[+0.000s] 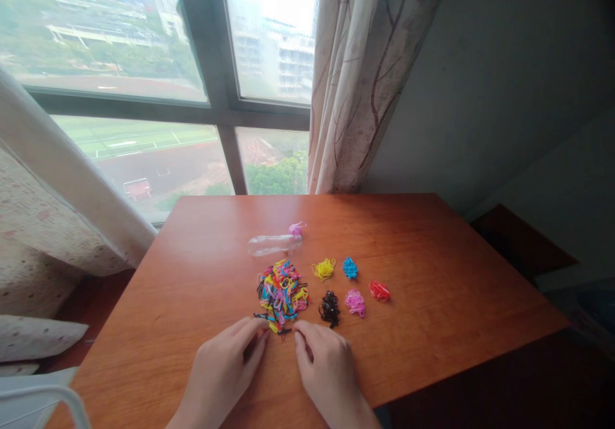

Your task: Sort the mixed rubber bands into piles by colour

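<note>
A mixed pile of small coloured rubber bands (282, 291) lies on the wooden table in front of me. At its near left edge is my left hand (230, 358), thumb and fingers closed in a pinch beside the bands. My right hand (327, 358) pinches near the pile's lower right edge, close to a few stray bands. Anything between either set of fingertips is too small to make out. Right of the pile sit separate clumps of black bands (329, 308), pink bands (355, 302), yellow bands (323, 269), blue bands (350, 267) and red bands (379, 291).
Behind the pile, a clear plastic bottle (273, 244) lies on its side, with a pink cap (296, 228) at its right end. The brown table (432, 256) reaches to the window and curtain (355, 83). A white chair-like frame (43, 397) stands at lower left.
</note>
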The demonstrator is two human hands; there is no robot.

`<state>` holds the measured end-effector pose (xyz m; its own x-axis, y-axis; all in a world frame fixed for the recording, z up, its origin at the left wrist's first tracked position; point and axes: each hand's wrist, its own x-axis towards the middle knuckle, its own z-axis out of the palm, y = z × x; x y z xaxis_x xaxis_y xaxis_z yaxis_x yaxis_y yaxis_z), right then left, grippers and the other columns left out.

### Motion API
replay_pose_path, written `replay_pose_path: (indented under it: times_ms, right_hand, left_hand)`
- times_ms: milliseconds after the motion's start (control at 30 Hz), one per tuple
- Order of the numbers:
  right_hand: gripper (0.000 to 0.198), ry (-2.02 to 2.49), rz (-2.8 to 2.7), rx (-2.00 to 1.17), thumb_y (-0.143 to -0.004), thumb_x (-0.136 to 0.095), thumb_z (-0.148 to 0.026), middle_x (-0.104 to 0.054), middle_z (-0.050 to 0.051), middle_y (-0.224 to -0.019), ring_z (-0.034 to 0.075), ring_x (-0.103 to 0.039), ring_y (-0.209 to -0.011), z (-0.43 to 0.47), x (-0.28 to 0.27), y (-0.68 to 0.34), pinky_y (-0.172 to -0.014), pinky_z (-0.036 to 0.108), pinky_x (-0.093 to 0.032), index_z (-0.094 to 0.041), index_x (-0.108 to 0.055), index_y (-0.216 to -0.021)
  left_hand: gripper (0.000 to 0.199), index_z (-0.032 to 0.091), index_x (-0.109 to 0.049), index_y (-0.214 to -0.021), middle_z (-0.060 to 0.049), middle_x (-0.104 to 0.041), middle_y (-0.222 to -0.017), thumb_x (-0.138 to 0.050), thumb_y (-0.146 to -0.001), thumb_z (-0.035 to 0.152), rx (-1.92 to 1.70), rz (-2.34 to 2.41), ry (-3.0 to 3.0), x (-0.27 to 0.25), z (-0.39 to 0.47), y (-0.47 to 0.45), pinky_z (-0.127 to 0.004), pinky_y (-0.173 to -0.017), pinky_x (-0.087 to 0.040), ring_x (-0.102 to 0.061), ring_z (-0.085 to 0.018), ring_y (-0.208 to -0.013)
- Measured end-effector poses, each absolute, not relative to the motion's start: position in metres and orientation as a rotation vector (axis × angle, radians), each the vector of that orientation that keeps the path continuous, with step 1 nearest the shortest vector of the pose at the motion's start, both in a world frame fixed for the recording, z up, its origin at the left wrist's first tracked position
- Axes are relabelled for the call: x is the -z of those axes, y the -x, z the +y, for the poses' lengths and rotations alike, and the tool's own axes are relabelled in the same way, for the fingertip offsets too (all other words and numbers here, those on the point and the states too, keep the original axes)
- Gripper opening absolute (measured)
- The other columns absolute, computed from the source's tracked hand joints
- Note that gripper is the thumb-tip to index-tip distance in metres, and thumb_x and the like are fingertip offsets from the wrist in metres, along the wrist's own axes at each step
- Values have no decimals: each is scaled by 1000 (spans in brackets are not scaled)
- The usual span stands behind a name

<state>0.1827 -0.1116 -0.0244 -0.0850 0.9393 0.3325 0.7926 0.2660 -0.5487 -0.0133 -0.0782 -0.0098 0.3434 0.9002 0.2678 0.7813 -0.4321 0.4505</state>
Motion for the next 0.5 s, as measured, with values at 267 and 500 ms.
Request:
replay_pose_path:
  times_ms: [267, 500]
  right_hand:
    - [17, 1602, -1954, -335, -92, -49, -17, -69, 0, -75, 16, -66, -68, -109, 15, -180, -60, 24, -37, -24, -64, -95]
    - [17, 1583, -1945, -362, -90, -49, -16, -68, -2, -73, 15, -64, -64, -104, 14, -177, -58, 26, -33, -25, -63, -86]
  left_hand:
    - [18, 28, -66, -95, 3, -76, -88, -48, -94, 28, -675, 1484, -2353, 12, -78, 15, -19, -64, -52, -73, -13, -74]
    - [18, 27, -66, -94, 2, -75, -89, -48, -95, 29, -649, 1481, -2346, 11, -79, 15, -20, -65, -52, -72, -14, -75]
